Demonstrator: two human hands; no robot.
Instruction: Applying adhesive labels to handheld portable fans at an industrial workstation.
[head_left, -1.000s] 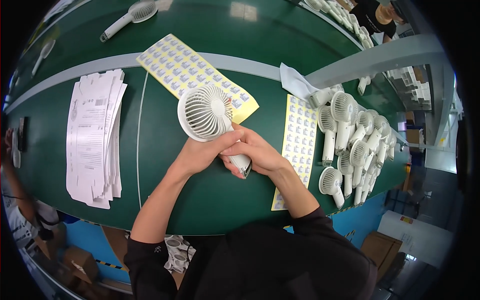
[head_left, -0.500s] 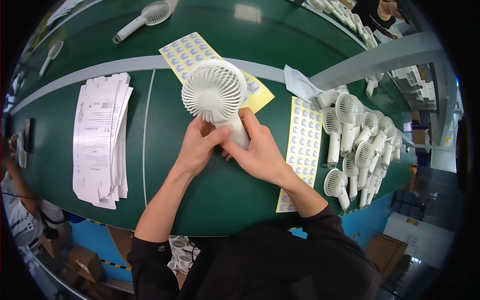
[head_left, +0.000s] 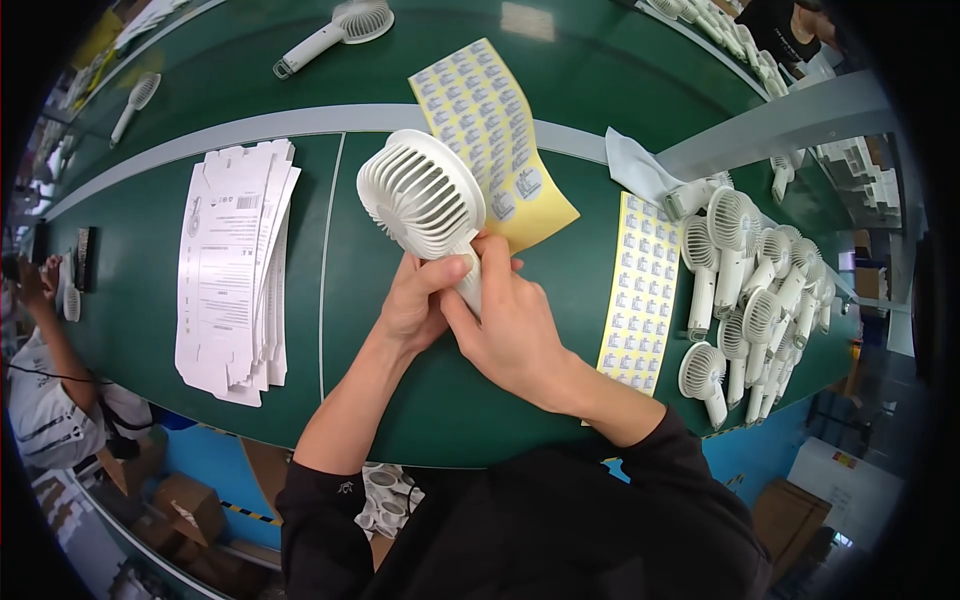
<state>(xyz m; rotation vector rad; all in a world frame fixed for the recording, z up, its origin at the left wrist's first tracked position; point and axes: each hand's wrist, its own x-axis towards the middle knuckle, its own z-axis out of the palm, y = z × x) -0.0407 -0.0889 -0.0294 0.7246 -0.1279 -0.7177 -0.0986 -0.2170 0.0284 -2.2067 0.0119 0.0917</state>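
Note:
A white handheld fan [head_left: 425, 190] is held up in front of me, its round slatted head tilted to the left. My left hand [head_left: 415, 300] is closed round the handle, thumb across it. From the other side my right hand [head_left: 510, 330] grips the same handle, index finger along it. Behind the fan head, a yellow sheet of grey labels [head_left: 478, 110] curves upward. Its lower edge lies beside my right fingers; whether they touch it is hidden. A second label sheet [head_left: 640, 290] lies flat to the right of my right hand.
Several white fans [head_left: 735, 225] are heaped at the right, next to a white cloth [head_left: 635, 170]. A stack of flat white cartons [head_left: 225, 270] lies at the left. Beyond the grey rail [head_left: 270, 127] lies another fan [head_left: 335, 35]. A co-worker's arm [head_left: 60, 330] shows at far left.
The fan has tipped over to the left in my hands. The yellow label sheet behind it, flatter before, now bends upward. The whole view has shifted, moving the table things rightward.

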